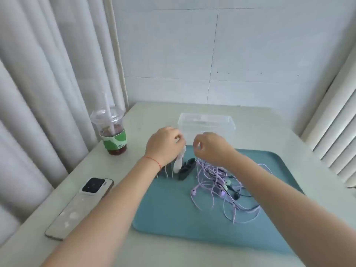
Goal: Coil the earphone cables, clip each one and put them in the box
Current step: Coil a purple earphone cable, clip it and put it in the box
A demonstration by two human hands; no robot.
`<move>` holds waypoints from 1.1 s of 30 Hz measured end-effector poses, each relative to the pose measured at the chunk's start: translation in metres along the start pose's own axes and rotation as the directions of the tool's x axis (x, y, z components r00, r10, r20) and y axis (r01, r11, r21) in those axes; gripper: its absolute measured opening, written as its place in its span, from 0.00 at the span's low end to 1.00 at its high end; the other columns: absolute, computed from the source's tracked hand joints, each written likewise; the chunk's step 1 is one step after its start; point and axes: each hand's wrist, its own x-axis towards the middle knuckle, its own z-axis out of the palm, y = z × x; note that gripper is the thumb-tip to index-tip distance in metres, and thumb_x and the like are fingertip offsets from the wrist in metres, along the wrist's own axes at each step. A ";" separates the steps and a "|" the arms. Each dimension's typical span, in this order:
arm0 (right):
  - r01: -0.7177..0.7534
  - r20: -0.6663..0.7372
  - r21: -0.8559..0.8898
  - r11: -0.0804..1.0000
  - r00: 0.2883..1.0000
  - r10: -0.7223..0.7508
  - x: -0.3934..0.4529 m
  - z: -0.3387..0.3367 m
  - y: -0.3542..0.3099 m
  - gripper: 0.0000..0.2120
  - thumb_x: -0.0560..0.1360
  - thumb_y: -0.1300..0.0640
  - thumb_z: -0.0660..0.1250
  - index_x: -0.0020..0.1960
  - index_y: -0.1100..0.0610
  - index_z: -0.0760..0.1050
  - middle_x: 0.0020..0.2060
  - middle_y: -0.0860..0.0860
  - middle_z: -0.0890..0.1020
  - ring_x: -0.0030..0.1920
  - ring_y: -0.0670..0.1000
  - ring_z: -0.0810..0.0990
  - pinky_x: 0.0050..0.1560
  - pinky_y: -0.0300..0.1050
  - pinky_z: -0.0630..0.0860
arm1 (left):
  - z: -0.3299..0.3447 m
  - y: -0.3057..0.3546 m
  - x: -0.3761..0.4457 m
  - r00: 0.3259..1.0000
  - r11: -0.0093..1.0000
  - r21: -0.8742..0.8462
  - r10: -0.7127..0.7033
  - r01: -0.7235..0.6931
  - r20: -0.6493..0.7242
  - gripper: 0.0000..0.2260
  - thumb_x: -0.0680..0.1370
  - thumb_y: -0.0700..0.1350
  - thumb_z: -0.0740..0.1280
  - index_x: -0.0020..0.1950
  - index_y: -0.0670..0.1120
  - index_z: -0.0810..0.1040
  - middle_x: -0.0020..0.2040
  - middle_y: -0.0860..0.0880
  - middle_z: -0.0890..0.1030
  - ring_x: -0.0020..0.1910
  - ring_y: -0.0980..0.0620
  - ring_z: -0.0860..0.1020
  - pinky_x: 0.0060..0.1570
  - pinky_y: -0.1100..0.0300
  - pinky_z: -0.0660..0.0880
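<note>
- The left hand is raised over the far-left part of the teal tray, fingers curled round a pale, whitish earphone bundle that hangs from it, thin strands trailing down towards the tray.
- The right hand is raised over the tray's far middle, thumb and fingers pinching lilac cable; the strands drop from the pinch into the tangle below.
- The tangle of earphone cables, lilac with black and a mint earbud among them, lies on the tray's right half, none of it coiled yet.
- Dark clips lie on the tray between the two hands' hanging strands.
- The clear box stands just beyond the tray's far edge, open and apparently empty.
- Off the tray's left side lie a phone and, further back, an iced drink cup.
- Risk: lifting the lilac cable could drag the knotted black one up with it, tightening the snarl.
- Risk: the two hands' strands hang close and could cross, and a loose coil may spring open before a clip closes.
</note>
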 end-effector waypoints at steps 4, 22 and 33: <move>-0.066 0.195 -0.191 0.979 0.975 0.103 -0.041 0.013 -0.007 0.09 0.74 0.58 0.59 0.48 0.48 0.76 0.47 0.47 0.78 0.49 0.54 0.77 0.47 0.44 0.71 | 0.005 0.006 -0.049 0.956 0.973 0.211 0.034 -0.098 0.290 0.12 0.74 0.50 0.59 0.46 0.50 0.81 0.47 0.48 0.79 0.52 0.44 0.73 0.47 0.57 0.71; -0.297 0.087 0.009 0.955 0.951 0.295 -0.015 -0.031 0.026 0.12 0.74 0.63 0.58 0.51 0.60 0.79 0.51 0.55 0.82 0.49 0.56 0.81 0.50 0.48 0.79 | 0.004 0.043 0.007 0.965 0.973 0.161 -0.196 0.169 0.172 0.15 0.76 0.48 0.60 0.29 0.47 0.66 0.28 0.50 0.69 0.31 0.48 0.68 0.29 0.60 0.62; -0.343 0.283 -0.043 0.938 0.897 0.341 0.022 0.002 0.057 0.10 0.75 0.55 0.66 0.47 0.63 0.80 0.44 0.57 0.83 0.40 0.53 0.78 0.41 0.45 0.76 | 0.049 0.025 0.042 0.872 0.934 0.230 -0.340 0.272 0.351 0.09 0.71 0.44 0.67 0.31 0.45 0.75 0.38 0.45 0.82 0.44 0.46 0.82 0.33 0.62 0.69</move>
